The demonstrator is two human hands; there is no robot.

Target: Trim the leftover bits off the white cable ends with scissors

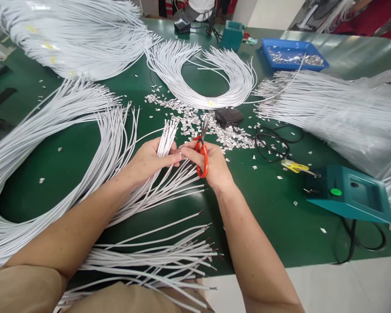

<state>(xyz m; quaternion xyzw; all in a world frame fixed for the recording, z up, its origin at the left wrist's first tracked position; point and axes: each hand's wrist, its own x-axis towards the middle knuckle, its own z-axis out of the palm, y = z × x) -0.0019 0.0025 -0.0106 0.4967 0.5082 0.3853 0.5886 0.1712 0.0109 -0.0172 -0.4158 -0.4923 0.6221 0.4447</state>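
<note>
My left hand (153,158) is closed around a bunch of white cables (167,137), their cut ends pointing up and away from me. Red-handled scissors (202,158) hang on my right hand (211,163), blades pointing away. The thumb and fingertips of that hand pinch together close to my left thumb; whether a cable end sits between them is too small to make out. Beneath both hands, more loose white cable ends (179,187) spread to the right. Small silvery-white pieces (190,117) lie scattered just beyond my hands.
Coiled cable bundles (114,130) lie left, with another coil (215,95) beyond my hands. A teal machine (348,191) stands right, beside yellow-handled snips (295,166) and a black cord (273,143). A black block (228,116) and a blue tray (293,64) of small metal parts sit farther back.
</note>
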